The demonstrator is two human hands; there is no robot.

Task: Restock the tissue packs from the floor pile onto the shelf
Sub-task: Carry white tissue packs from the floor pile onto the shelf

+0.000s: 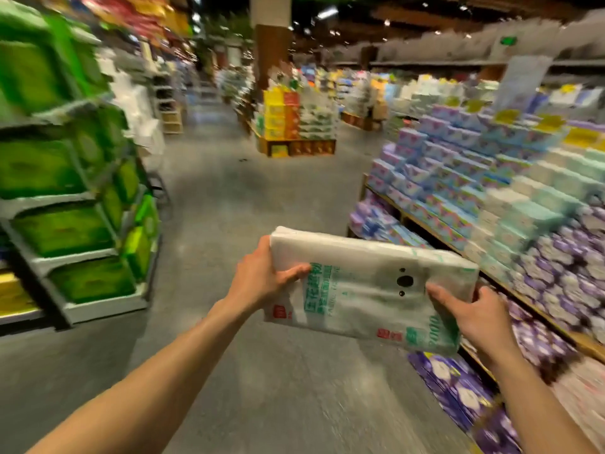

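Observation:
A white tissue pack (363, 290) with green print and a small bear face is held in the air over the aisle floor, tilted down to the right. My left hand (262, 280) grips its left end, thumb on the printed face. At its right end my right hand (474, 316) holds it with the thumb on top. The shelf (510, 283) on the right carries rows of blue, pale green and purple tissue packs. The view is motion-blurred.
Green packs fill a rack (75, 204) on the left. The grey aisle floor (248, 198) runs ahead to a stacked display (294, 126) of yellow, orange and white goods. Purple packs (458, 391) lie low at the right, by the shelf's foot.

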